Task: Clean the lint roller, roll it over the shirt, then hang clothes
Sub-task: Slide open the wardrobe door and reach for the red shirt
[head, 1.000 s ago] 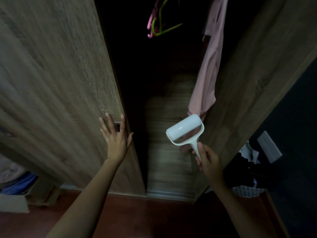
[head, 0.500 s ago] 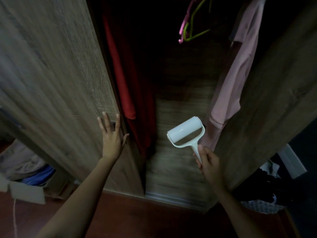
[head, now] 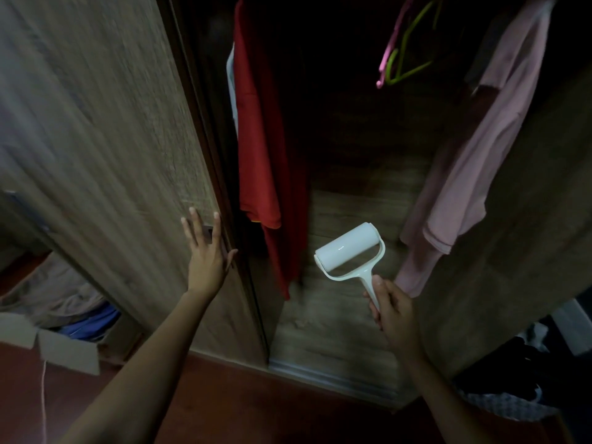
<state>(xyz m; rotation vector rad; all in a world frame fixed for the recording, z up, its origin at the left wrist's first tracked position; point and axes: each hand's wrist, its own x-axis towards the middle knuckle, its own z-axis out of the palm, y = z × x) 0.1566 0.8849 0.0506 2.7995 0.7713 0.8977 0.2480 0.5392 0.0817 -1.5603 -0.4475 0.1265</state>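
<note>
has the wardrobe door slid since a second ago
Yes. The wardrobe door under the left hand has slid left against the wardrobe floor: the gap is wider and a red shirt now shows.

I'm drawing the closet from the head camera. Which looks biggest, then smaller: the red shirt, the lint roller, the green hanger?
1. red shirt, clearly biggest
2. and 3. lint roller and green hanger: they look similar, and the roller is nearer the camera, so unsure.

White lint roller (head: pixel 349 248), red shirt (head: pixel 256 149), pink shirt (head: pixel 474 161)
</note>
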